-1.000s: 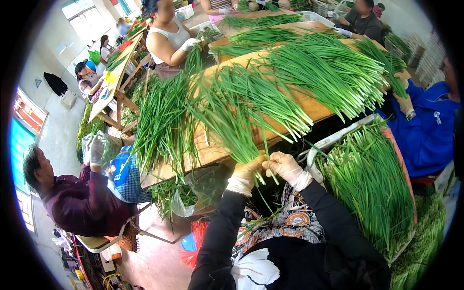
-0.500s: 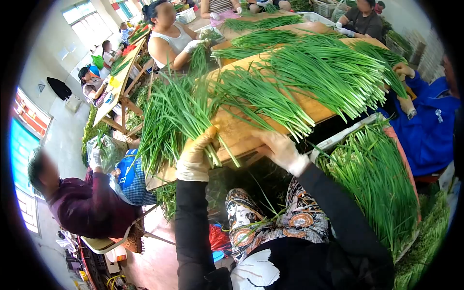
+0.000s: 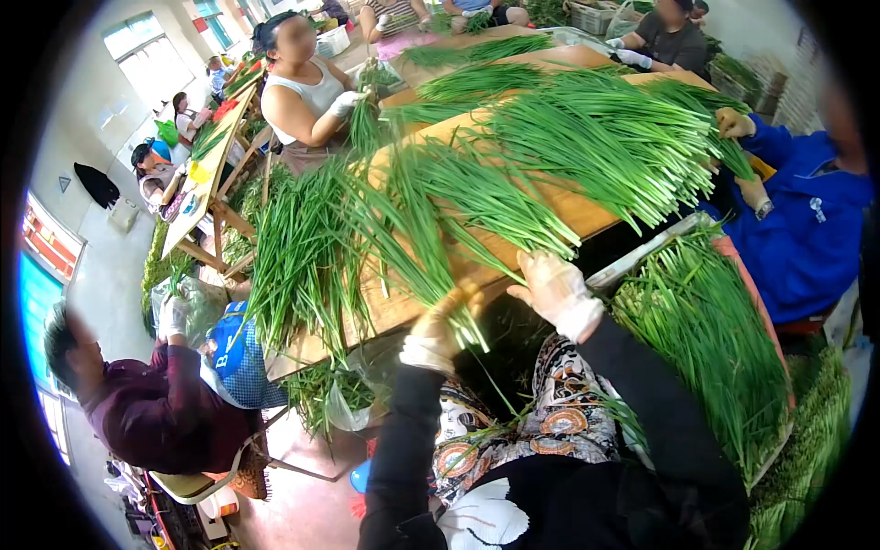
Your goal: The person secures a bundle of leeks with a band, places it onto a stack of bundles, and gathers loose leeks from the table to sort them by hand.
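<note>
My left hand [image 3: 445, 323], in a pale glove, is closed around a bunch of green garlic chives [image 3: 408, 243] near their white ends. Its leaves fan out over the table. To the right, my gloved right hand [image 3: 556, 291] is at the table edge, thumb and fingers apart. A thin stalk reaches toward its thumb; whether they touch I cannot tell. Just beyond this hand lies a small pile of chives [image 3: 500, 197], pale ends toward me. A looser heap of chives [image 3: 298, 252] sits left of my left hand.
The wooden table [image 3: 390, 298] bears a large chive pile [image 3: 610, 137]. By my right arm stands a crate of chives [image 3: 706, 339]. A person in blue [image 3: 797, 220] sits at the right, another in dark red [image 3: 174, 403] at the left. Others work across the table.
My left hand has moved right and slightly down with its bunch, swinging the leaves off the left heap. My right hand has shifted a little right, toward the small pile. The view has tilted slightly.
</note>
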The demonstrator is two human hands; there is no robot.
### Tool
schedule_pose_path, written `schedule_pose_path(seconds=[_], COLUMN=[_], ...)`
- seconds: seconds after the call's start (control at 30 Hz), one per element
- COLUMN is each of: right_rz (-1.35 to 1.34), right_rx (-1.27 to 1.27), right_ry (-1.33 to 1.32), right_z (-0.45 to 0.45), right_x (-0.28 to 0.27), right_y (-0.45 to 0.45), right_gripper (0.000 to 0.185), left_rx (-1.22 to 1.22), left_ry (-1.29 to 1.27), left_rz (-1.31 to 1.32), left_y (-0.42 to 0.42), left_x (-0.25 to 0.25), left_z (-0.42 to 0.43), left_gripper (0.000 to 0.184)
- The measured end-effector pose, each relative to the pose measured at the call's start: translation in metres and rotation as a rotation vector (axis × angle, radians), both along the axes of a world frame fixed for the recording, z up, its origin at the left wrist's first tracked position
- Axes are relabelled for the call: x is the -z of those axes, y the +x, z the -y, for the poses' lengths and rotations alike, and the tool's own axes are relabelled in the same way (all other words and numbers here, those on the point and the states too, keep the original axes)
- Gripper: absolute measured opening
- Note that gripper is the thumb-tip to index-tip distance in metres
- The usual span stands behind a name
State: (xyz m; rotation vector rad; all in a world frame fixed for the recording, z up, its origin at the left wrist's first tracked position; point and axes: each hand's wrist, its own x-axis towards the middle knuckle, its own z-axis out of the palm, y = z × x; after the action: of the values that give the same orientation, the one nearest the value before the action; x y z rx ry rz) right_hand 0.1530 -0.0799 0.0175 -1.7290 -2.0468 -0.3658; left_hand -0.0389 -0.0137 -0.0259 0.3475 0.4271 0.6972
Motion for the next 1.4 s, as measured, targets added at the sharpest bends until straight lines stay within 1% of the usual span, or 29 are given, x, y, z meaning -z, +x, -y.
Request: schedule_pose_path(seconds=[0.03, 0.07, 0.1, 0.13, 0.17, 0.2, 0.23, 0.3, 0.4, 0.43, 0.53, 0.57, 0.63, 0.67, 0.7, 0.77, 0.83, 0.87, 0.9, 0.97, 1.0, 1.07, 1.17, 1.2, 1.23, 1.3, 1.33, 1.37, 1.4], right_rz=[0.103, 0.114, 0.122, 0.123, -0.074, -0.27, -0.828, -1.119, -0.981, -0.471, -0.245, -0.469, -1.275, -1.144, -1.402, -1.273, -1.196, -0.985, -1.432, -1.506, -1.504, -1.244, -1.456, -1.373, -1.473, -1.19, -0.72, -0.249, -0.116], right_rx=[0.169, 0.207, 0.246, 0.236, 0.126, 0.025, -0.084, -0.121, -0.287, -0.329, -0.346, -0.459, -0.715, -0.699, -0.273, -0.309, -0.318, -0.264, -0.36, -0.36, -0.366, -0.334, -0.244, -0.15, -0.193, -0.209, -0.331, -0.434, -0.469], right_ry=[-0.209, -0.283, -0.361, -0.358, -0.365, -0.37, -0.644, -0.707, -0.626, -0.222, -0.093, -0.232, -0.369, -0.143, -0.537, -0.448, -0.614, -0.671, -0.835, -0.784, -0.787, -0.375, -0.531, -0.667, -0.632, -0.668, -0.658, -0.624, -0.935], right_z=[-0.02, -0.029, -0.032, -0.033, -0.028, -0.019, 0.001, 0.014, 0.035, 0.042, 0.059, 0.066, 0.069, 0.056, 0.043, 0.028, 0.015, 0.009, 0.002, 0.0, -0.001, 0.003, 0.014, 0.027, 0.027, 0.052, 0.062, 0.07, 0.078], right_x=[0.02, 0.036, 0.039, 0.041, 0.036, 0.023, 0.014, 0.015, 0.036, 0.047, 0.047, 0.033, 0.044, 0.041, 0.021, 0.031, 0.032, 0.031, 0.034, 0.045, 0.052, 0.062, 0.061, 0.053, 0.063, 0.071, 0.094, 0.116, 0.115], right_y=[0.007, 0.009, 0.008, 0.01, 0.011, 0.011, 0.003, -0.009, -0.031, -0.039, -0.04, -0.036, -0.033, -0.027, -0.015, -0.014, -0.018, -0.022, -0.031, -0.034, -0.037, -0.04, -0.04, -0.037, -0.037, -0.033, -0.026, -0.022, -0.022], right_gripper=[0.027, 0.026, 0.025, 0.025, 0.023, 0.021, 0.019, 0.019, 0.025, 0.027, 0.024, 0.021, 0.017, 0.016, 0.019, 0.025, 0.027, 0.025, 0.022, 0.018, 0.018, 0.015, 0.018, 0.02, 0.02, 0.025, 0.023, 0.026, 0.031], left_rx=[0.073, -0.05, -0.073, -0.037, 0.001, -0.048, -0.066, -0.133, -0.121, -0.124, -0.137, -0.152, -0.064, -0.071, -0.035, 0.005, 0.02, 0.024, 0.032, 0.062, 0.056, -0.056, -0.181, -0.212, -0.205, -0.224, -0.249, -0.23, -0.239], left_ry=[-0.047, -0.166, -0.137, -0.098, -0.061, -0.059, -0.064, 0.038, 0.027, 0.023, -0.006, 0.002, 0.01, 0.007, 0.018, 0.034, 0.027, 0.049, -0.001, 0.024, 0.025, -0.024, 0.081, 0.131, 0.121, 0.183, 0.178, 0.117, 0.115], left_rz=[0.076, -0.033, -0.153, -0.049, 0.052, -0.046, -0.055, -0.275, -0.394, -0.431, -0.307, -0.303, -0.133, -0.134, -0.097, -0.059, -0.116, -0.11, -0.11, -0.092, -0.093, -0.252, -0.407, -0.423, -0.412, -0.392, -0.456, -0.38, -0.382], left_y=[0.006, 0.012, 0.015, 0.01, 0.004, 0.006, 0.003, 0.007, 0.011, 0.014, 0.009, 0.007, -0.002, -0.002, -0.002, 0.0, 0.005, 0.008, 0.011, 0.008, 0.006, 0.003, 0.013, 0.013, 0.012, 0.002, -0.001, -0.005, -0.008], left_x=[0.018, 0.02, 0.01, 0.018, 0.026, 0.018, 0.013, 0.006, 0.014, 0.013, 0.016, 0.013, 0.011, 0.011, 0.011, 0.011, 0.012, 0.013, 0.013, 0.006, 0.008, 0.016, 0.018, 0.008, 0.004, 0.001, -0.005, -0.004, -0.015], left_z=[0.001, 0.009, 0.012, 0.015, 0.018, 0.021, 0.026, 0.03, 0.031, 0.034, 0.03, 0.029, 0.026, 0.027, 0.028, 0.028, 0.031, 0.033, 0.033, 0.035, 0.035, 0.036, 0.033, 0.029, 0.029, 0.018, 0.013, 0.005, 0.004], left_gripper=[0.028, 0.029, 0.033, 0.035, 0.037, 0.039, 0.039, 0.037, 0.031, 0.031, 0.033, 0.032, 0.032, 0.032, 0.033, 0.034, 0.036, 0.031, 0.026, 0.022, 0.022, 0.022, 0.024, 0.028, 0.028, 0.027, 0.026, 0.024, 0.023])
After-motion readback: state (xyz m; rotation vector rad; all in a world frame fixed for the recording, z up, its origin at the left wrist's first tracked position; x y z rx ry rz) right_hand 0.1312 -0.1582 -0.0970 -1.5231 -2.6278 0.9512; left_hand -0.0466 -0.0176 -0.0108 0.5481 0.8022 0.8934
